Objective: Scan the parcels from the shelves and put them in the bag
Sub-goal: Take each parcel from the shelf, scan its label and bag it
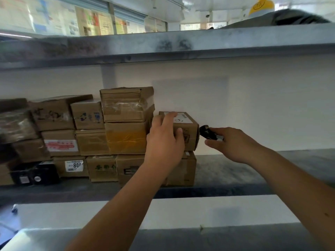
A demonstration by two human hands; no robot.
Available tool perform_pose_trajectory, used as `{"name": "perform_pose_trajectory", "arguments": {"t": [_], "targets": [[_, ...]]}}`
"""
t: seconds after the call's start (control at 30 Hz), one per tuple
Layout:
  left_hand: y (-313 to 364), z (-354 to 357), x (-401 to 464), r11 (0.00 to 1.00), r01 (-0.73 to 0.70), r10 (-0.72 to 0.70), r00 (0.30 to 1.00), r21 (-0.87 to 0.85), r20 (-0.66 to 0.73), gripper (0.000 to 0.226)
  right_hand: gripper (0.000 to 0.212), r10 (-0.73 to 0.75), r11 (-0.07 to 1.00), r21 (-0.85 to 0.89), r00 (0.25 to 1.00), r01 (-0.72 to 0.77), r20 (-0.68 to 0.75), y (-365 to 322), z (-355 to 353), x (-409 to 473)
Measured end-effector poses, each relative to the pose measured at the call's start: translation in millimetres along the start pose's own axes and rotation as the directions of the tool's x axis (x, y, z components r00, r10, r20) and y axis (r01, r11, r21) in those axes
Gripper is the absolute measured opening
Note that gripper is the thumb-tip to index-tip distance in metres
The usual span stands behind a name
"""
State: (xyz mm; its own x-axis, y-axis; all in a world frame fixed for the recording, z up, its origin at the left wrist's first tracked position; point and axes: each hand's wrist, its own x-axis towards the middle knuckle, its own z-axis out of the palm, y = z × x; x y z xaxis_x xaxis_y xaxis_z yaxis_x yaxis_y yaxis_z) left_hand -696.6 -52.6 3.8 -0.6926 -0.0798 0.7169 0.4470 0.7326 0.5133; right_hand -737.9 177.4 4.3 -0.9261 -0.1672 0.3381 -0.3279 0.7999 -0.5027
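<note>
While the left hand (164,140) grips a small parcel (188,131), the right hand (230,142) holds a black scanner (208,134).

The middle shelf (272,165) lies bare to the right of the small cardboard parcel (188,131), open back to the white wall (253,105), so a hand can pass there. To the left, stacked cardboard boxes (108,134) fill the shelf in three tiers (packed touching, no gaps between). The upper shelf's steel edge (163,49) caps the headroom, and a white ledge (199,211) juts out below.
</note>
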Motion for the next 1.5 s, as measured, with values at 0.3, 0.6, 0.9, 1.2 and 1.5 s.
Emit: {"name": "perform_pose_trajectory", "arguments": {"t": [0.3,0.6,0.9,1.2,1.5], "targets": [[11.1,0.3,22.4,0.828,0.383,-0.388,0.919,-0.410,0.075,0.048,0.057,0.029,0.999,-0.027,0.999,-0.030,-0.033,13.3,-9.9,-10.2],[21.1,13.0,33.8,0.705,0.633,-0.549,0.773,-0.320,0.319,0.075,0.058,0.025,0.997,-0.068,0.999,-0.028,-0.036,17.2,-6.4,-16.4],[21.8,16.9,22.6,0.742,0.378,-0.276,0.925,-0.554,0.261,0.076,0.054,-0.001,0.987,-0.162,0.997,-0.011,-0.071,22.1,-9.1,-24.3],[24.9,16.1,24.5,0.839,0.244,-0.119,0.955,-0.487,0.273,0.116,0.067,0.003,0.972,-0.230,0.987,-0.040,-0.158,21.2,-15.0,-47.3],[17.6,11.3,16.3,0.923,0.004,0.086,0.972,-0.385,0.217,0.133,0.056,-0.036,0.985,-0.175,0.985,0.006,-0.169,21.7,-26.5,-68.5]]}}
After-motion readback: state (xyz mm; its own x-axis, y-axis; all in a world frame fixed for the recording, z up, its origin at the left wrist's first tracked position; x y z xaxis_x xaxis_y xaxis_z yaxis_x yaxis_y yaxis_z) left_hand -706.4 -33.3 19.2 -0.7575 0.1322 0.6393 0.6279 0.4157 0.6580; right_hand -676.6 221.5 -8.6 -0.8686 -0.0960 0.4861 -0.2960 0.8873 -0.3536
